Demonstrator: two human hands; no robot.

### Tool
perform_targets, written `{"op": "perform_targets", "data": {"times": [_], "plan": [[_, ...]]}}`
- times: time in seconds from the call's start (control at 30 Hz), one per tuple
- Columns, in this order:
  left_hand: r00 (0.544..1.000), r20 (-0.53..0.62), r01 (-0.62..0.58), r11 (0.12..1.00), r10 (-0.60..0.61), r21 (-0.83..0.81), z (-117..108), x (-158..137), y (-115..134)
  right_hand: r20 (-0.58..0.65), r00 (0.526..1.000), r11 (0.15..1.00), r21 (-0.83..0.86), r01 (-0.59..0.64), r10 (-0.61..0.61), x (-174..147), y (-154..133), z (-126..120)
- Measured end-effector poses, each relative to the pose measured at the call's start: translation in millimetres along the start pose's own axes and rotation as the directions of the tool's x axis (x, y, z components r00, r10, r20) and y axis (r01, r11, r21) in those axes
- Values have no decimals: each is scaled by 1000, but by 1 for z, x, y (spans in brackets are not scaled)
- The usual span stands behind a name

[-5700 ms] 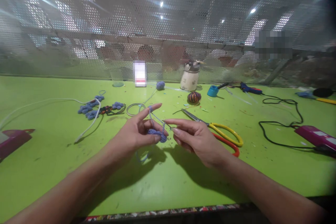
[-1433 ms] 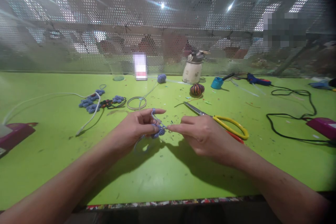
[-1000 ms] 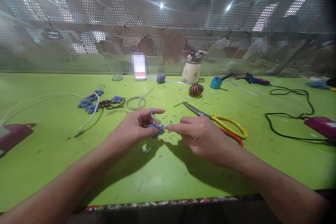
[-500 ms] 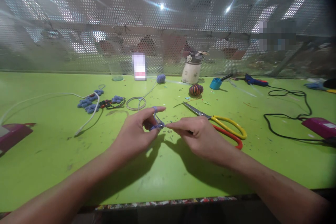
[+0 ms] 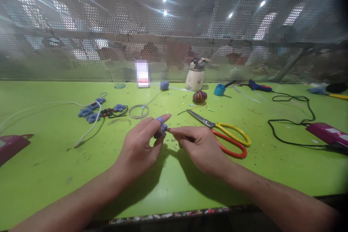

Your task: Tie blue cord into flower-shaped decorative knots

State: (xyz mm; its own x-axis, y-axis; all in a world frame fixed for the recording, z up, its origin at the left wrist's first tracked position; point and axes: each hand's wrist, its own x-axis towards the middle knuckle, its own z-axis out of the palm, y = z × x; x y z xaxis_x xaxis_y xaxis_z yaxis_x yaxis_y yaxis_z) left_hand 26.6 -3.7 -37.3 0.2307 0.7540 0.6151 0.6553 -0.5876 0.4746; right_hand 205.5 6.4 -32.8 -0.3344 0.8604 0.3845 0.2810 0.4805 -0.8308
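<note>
My left hand [image 5: 141,141] pinches a small blue-purple crochet piece [image 5: 163,129] between thumb and fingers. Yarn [image 5: 160,120] of the same colour wraps its index finger, which points right. Facing it, my right hand [image 5: 203,145] is closed around a thin crochet hook, mostly hidden by the fingers, its tip at the crochet piece. Behind the hands sits a blue-purple yarn ball [image 5: 164,86] with a strand trailing towards my left hand. Scissors [image 5: 207,123] with yellow and red handles lie just beyond my right hand, blades apart.
Crocheted blue flowers [image 5: 92,116] and a white cable [image 5: 97,123] lie left. A coiled ring [image 5: 139,111], dark striped yarn ball [image 5: 199,96], phone [image 5: 143,74], bottle [image 5: 195,76] and blue pot [image 5: 219,90] are farther back. A glue gun [image 5: 259,86] and magenta box [image 5: 327,132] lie right.
The crochet piece has turned and bunched up in my left fingers, and the metal shaft that showed between the hands is now mostly hidden. The view has shifted slightly upward and to the right.
</note>
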Motion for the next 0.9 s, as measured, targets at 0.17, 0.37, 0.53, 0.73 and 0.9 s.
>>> {"op": "perform_targets", "data": {"times": [0.17, 0.37, 0.53, 0.73, 0.9], "plan": [[999, -35, 18, 1000, -17, 0, 1, -1, 1, -33, 978, 942, 278, -187, 204, 1, 2, 9], [995, -18, 94, 993, -95, -76, -2, 4, 2, -49, 984, 959, 236, -157, 173, 2, -2, 6], [956, 37, 282, 876, -292, -391, -1, 8, 3, -28, 972, 932, 290, -216, 234, 3, -4, 6], [922, 59, 356, 777, -383, -520, 0, 10, 2, -42, 987, 969, 202, -144, 156, 2, -1, 5], [890, 99, 435, 762, -446, -479, -4, 10, 0, 62, 976, 867, -449, 216, -210, -4, 2, -4]]}}
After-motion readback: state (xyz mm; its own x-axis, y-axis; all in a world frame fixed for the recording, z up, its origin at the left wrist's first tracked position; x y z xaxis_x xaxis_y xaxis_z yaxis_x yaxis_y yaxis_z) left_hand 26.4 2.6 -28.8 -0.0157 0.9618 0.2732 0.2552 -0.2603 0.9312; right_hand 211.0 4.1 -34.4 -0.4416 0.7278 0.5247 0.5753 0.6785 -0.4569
